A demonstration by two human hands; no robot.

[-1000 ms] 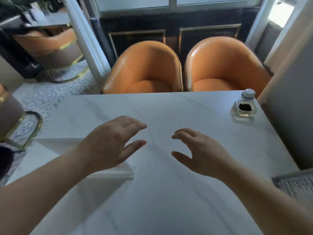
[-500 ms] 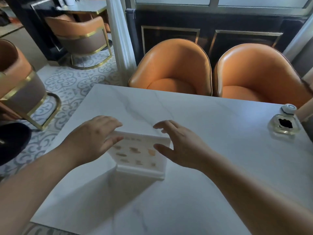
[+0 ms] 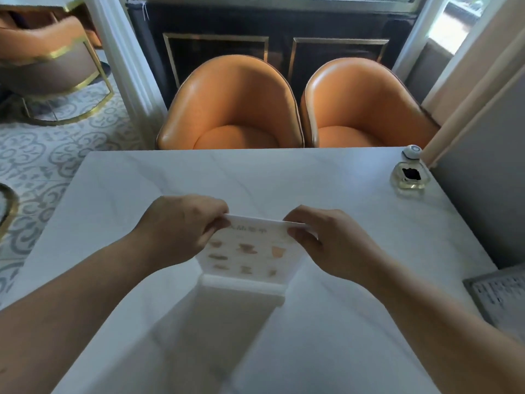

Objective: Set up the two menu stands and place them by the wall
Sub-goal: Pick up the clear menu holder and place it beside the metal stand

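Observation:
A white menu stand (image 3: 247, 254) with small pictures of food and drinks stands upright on the marble table (image 3: 312, 177), near its middle. My left hand (image 3: 181, 226) pinches its top left corner and my right hand (image 3: 321, 240) pinches its top right corner. Its clear base rests on the table below the card. A second menu (image 3: 500, 300), grey-framed with dense text, lies flat at the table's right edge, next to the wall (image 3: 483, 177).
A glass perfume-style bottle (image 3: 410, 174) with a white cap stands at the far right corner by the wall. Two orange chairs (image 3: 235, 109) (image 3: 360, 106) face the table's far edge. Another chair (image 3: 54, 64) stands on the patterned floor at left.
Both hands were open and hovering over the table; they have closed on the top corners of the menu stand. The view has swung back and forth.

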